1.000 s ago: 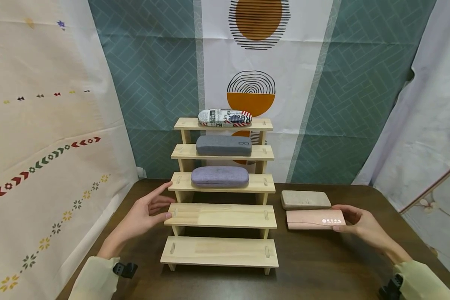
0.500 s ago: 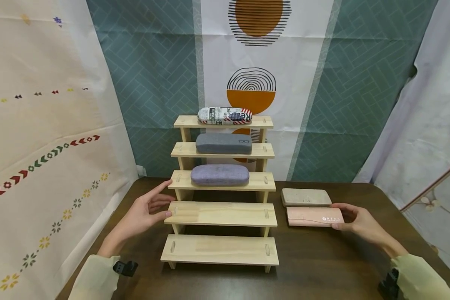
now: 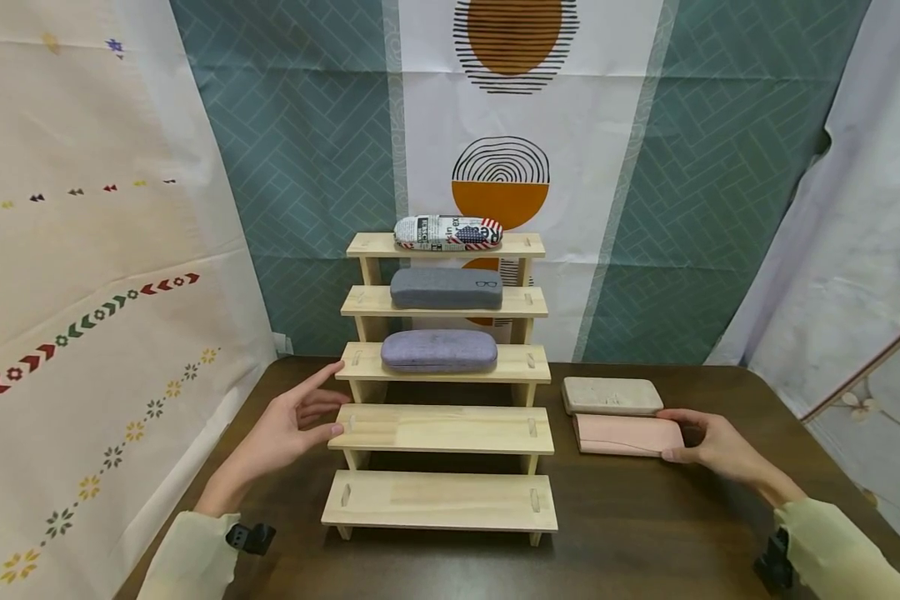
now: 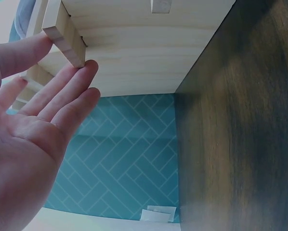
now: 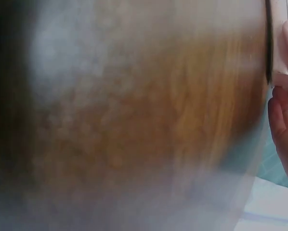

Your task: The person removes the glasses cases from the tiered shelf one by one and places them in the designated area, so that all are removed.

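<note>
At the left of the pale wooden stepped stand point(image 3: 435, 500), my left hand point(image 3: 281, 425) holds the end of the second shelf from the bottom. The left wrist view shows its thumb and fingers point(image 4: 67, 101) on either edge of that shelf's end point(image 4: 64, 36). My right hand point(image 3: 720, 450) pinches the right end of a pink glasses case point(image 3: 626, 435), thumb in front and fingers behind. Just behind it lies a beige glasses case point(image 3: 611, 395). In the right wrist view, the pink case point(image 5: 281, 53) and part of the hand show at the right edge.
On the upper three shelves lie a newspaper-print case point(image 3: 447, 233), a grey glasses case point(image 3: 442, 288) and a purple glasses case point(image 3: 438, 351), top to bottom. The dark wooden table point(image 3: 630, 533) is bounded by a patterned cloth point(image 3: 307, 167) behind and more cloths at both sides.
My right hand has shifted slightly left on the pink glasses case, which now lies a little askew. Its white lettering no longer shows. My left hand keeps its place on the shelf.
</note>
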The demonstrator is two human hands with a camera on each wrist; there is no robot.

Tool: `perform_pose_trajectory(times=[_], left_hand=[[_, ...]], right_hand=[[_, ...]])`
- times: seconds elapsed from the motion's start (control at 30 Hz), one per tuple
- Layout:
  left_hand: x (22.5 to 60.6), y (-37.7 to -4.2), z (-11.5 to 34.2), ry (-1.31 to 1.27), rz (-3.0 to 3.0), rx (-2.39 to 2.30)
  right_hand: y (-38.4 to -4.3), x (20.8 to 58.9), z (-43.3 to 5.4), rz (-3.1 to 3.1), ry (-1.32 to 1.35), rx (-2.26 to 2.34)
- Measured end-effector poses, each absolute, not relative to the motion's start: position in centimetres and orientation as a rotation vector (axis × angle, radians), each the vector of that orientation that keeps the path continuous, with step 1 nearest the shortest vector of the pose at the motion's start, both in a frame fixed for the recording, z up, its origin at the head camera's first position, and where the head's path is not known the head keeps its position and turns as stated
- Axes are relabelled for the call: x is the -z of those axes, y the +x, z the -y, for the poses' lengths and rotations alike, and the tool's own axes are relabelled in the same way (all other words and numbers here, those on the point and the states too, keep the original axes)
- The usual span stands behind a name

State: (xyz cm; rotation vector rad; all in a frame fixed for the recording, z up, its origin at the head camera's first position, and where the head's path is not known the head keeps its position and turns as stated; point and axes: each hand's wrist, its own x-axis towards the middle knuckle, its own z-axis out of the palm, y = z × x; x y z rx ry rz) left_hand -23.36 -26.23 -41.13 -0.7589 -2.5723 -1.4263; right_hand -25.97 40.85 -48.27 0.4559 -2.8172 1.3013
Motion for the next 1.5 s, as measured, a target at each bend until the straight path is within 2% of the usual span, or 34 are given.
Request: perform_pose_trajectory(times=[0.57, 1.5], left_hand=[[41.2, -23.4, 26.4, -0.765, 2.575, 1.422], [41.2, -23.3, 26.2, -0.756, 2.572, 1.438]], right_hand=[[-26.0, 48.2, -41.9, 2.753, 0.558, -1.263], [-27.1, 48.3, -41.8, 2.804, 0.518, -1.29]])
